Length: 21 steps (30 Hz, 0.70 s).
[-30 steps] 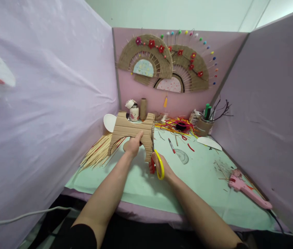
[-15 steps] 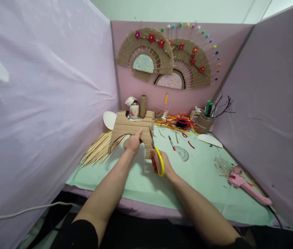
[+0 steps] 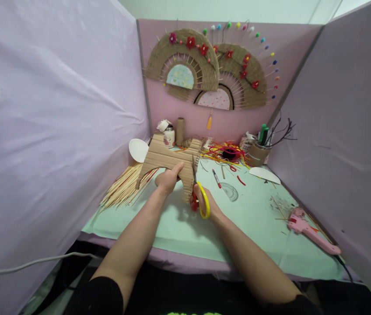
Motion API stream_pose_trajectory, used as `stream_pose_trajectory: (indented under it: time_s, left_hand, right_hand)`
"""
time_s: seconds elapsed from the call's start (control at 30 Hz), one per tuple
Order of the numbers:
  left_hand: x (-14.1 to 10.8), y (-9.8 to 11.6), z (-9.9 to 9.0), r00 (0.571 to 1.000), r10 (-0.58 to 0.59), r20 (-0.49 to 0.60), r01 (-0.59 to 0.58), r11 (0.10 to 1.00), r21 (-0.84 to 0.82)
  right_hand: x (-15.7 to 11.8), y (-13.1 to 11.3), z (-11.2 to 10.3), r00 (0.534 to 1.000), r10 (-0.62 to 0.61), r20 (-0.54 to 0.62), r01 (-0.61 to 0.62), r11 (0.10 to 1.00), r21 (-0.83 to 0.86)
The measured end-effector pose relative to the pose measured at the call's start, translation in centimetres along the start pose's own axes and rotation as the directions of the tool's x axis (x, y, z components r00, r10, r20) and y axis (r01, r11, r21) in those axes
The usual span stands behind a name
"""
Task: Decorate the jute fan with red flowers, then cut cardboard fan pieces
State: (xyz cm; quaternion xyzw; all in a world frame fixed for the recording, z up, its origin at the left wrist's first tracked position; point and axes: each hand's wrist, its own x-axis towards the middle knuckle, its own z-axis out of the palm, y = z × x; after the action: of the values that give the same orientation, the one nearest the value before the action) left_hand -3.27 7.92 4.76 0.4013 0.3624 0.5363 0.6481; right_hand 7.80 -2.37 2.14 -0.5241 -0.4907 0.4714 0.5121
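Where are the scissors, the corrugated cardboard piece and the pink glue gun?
Scissors (image 3: 207,204): head view, on the yellow handle loop.
Corrugated cardboard piece (image 3: 169,159): head view, on its middle.
Pink glue gun (image 3: 313,236): head view, on its handle.

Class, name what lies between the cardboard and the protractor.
In the head view, a red-ended pen lies on the green cloth between the cardboard and the protractor; the scissors are at the cardboard's edge.

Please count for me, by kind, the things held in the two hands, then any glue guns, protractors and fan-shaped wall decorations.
Cardboard piece, left hand: 1
Scissors, right hand: 1
Glue gun: 1
Protractor: 1
Fan-shaped wall decorations: 2
Total: 6
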Motion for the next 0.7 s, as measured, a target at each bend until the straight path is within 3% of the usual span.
stream_pose_trajectory:
  time_s: [0.1,0.23,0.7]
  left_hand:
    - [-0.43,-0.07,0.0,0.997,0.008,0.072,-0.015,0.995,0.101]
    - [-0.61,-0.14,0.14,0.998,0.012,0.058,-0.02,0.989,0.147]
    - [-0.14,-0.26,-0.11,0.993,-0.007,0.116,0.014,0.998,-0.061]
  right_hand:
    - [0.04,-0.35,-0.39,1.0,-0.019,-0.006,0.019,0.999,-0.028]
    - [-0.02,-0.51,-0.51,1.0,0.003,-0.022,-0.004,0.999,-0.04]
    - [-0.51,-0.97,-0.34,0.991,0.046,-0.122,-0.051,0.998,-0.033]
